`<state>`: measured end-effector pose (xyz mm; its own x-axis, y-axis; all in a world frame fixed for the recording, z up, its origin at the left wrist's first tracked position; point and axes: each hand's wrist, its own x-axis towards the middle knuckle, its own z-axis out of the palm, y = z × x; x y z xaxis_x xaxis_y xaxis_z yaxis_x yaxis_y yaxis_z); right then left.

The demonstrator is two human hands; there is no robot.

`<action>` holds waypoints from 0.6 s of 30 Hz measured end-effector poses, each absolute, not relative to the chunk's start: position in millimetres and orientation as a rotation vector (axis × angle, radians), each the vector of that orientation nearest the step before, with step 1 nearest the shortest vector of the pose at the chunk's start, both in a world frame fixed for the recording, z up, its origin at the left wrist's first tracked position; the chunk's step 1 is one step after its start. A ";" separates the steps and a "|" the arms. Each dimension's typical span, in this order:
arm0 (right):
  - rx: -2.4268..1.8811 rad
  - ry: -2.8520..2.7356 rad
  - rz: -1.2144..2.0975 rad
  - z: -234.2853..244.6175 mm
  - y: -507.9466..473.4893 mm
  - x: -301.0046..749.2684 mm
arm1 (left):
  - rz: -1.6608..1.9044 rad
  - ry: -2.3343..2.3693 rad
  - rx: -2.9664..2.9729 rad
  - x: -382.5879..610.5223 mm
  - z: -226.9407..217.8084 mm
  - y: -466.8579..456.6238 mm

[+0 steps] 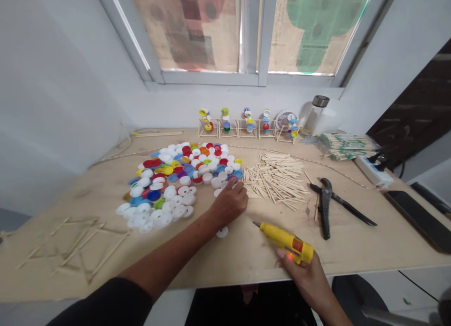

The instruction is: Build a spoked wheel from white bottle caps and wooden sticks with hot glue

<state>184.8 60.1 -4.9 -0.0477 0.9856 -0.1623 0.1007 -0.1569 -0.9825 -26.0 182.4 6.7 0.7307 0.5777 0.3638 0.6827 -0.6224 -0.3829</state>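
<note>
Nearest, the right hand (312, 279) is closed round the grip of a yellow glue gun (287, 241), a finger by the trigger and a red light glowing on the body; its dark nozzle points left, just above the bench (352, 255). The left hand (229, 204) reaches further in, knuckles up, its curled fingertips on the right edge of the caps (176, 180). Whether it has pinched one I cannot tell. One white cap (222, 232) lies apart beside its wrist.

At the near left, flat frames (75, 246) of sticks lie bare, no caps on them. Past the hands, the caps spread in a broad heap of white, red, blue, yellow and green, with loose sticks (276, 178) heaped just to their right and black pliers (326, 206) beyond those.

Along the far edge under the window, five stands (248, 124) of sticks strung with caps are upright in a row and look finished. With so much stock loose and the frames bare, I judge much is left
</note>
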 end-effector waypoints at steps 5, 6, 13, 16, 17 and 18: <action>-1.362 -1.255 1.322 -8.6 60.8 187.7 | -0.392 -1.022 -2.466 -26.0 13.1 179.4; -1.363 -1.257 1.323 -8.7 60.9 188.2 | -0.425 -1.053 -2.471 -26.2 15.1 176.8; -1.368 -1.261 1.302 -9.6 60.7 186.9 | -0.770 -1.468 -2.421 -26.9 19.7 124.8; -1.381 -1.266 1.265 -10.7 59.8 185.4 | -1.209 -1.998 -2.461 -26.0 14.9 98.2; -1.385 -1.267 1.254 -10.8 59.6 185.0 | -1.388 -2.196 -2.436 -25.4 13.3 91.2; -1.388 -1.273 1.249 -10.8 59.5 184.8 | -1.581 -2.379 -2.381 -24.7 11.8 85.5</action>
<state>184.8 59.5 -10.8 -0.0192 0.9925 -0.1210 0.1397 -0.1171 -0.9832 -24.7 85.5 11.8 -0.0848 0.9848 0.1516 0.5213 -0.0859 0.8490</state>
